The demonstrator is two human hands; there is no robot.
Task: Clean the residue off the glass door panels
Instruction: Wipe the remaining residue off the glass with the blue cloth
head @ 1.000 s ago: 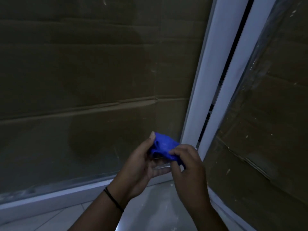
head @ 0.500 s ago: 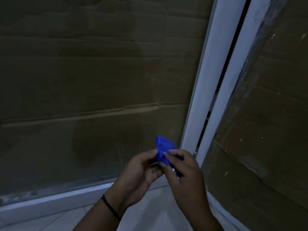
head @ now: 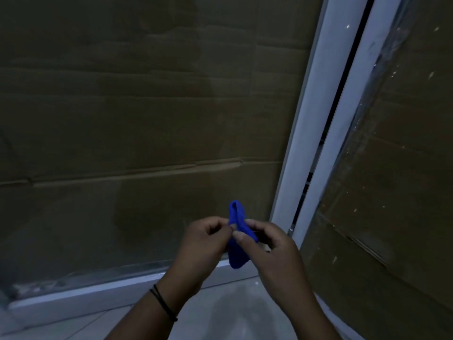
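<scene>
Since a second ago the small bright-blue cloth (head: 237,235) has gone from a bunched wad to a narrow folded strip standing upright between the hands, and both hands sit a little lower in view. The left hand (head: 204,244) pinches the strip's left edge with thumb and forefinger; the right hand (head: 270,251) pinches its right side, so both hands grasp the cloth, held in the air in front of the white aluminium door frame (head: 302,148).

Judging by this, wiping is not under way; the person seems to be preparing the cloth. The large left glass panel backed by brown cardboard (head: 137,133) looks hazy near its bottom edge, while the right glass panel (head: 397,168) carries pale specks and smears along its frame, so most cleaning appears left.
</scene>
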